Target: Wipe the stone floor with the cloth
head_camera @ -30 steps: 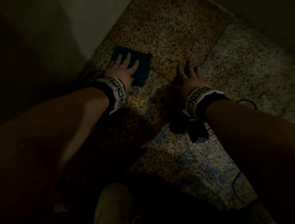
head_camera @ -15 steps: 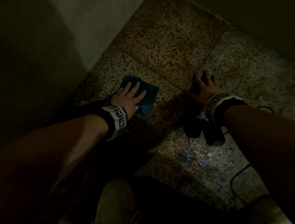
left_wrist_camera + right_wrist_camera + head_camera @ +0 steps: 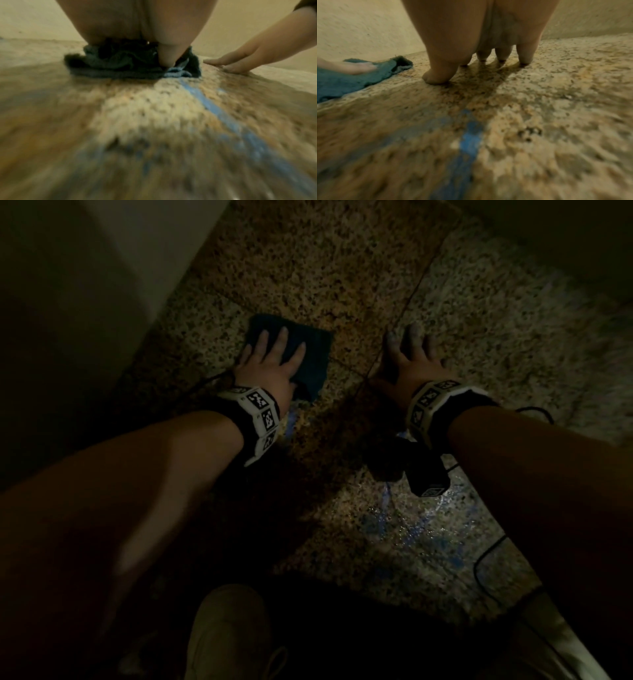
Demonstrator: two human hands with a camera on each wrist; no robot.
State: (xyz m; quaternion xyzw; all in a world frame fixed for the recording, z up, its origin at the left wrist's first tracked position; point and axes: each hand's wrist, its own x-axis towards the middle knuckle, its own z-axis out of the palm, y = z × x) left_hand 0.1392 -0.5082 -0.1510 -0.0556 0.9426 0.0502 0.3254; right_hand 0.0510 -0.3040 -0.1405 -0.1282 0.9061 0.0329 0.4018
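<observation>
A dark teal cloth (image 3: 308, 354) lies flat on the speckled stone floor (image 3: 325, 268), close to the wall on the left. My left hand (image 3: 274, 361) presses on it with straight, spread fingers. In the left wrist view the cloth (image 3: 120, 65) bunches under my palm, and my thumb (image 3: 167, 58) rests on its edge. My right hand (image 3: 411, 354) is planted on bare floor to the right of the cloth, fingers spread and holding nothing. The right wrist view shows its fingertips (image 3: 436, 77) on the stone, with the cloth (image 3: 342, 81) off to the left.
Blue streaks (image 3: 404, 529) mark the wet floor nearer my body, behind both hands. A pale wall (image 3: 120, 251) borders the floor on the left. My shoe (image 3: 229, 628) stands at the bottom, and a thin black cable (image 3: 486, 559) runs at the lower right.
My left hand drew the cloth back toward me, then pushed it forward again, away from my body. The right hand stayed planted on the floor.
</observation>
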